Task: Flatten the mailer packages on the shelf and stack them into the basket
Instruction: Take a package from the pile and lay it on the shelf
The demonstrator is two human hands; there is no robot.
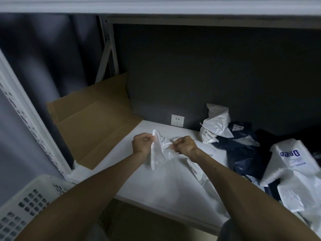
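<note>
At frame centre, over white shelf (pixel 152 126), left hand (pixel 140 142) and right hand (pixel 185 145) each pinched upper edge of white mailer (pixel 159 154), fingers curled tight on it. Plastic thin, glossy, creased, lower part draped onto shelf. Right side: heap of white and dark blue mailers (pixel 246 153). Lower left: white perforated basket (pixel 26 202). Left: flattened cardboard (pixel 93 122).

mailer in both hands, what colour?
White mailer, part see-through; head view.

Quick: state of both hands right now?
Left hand: closed, pinching the white mailer.
Right hand: closed, gripping the same mailer.
</note>
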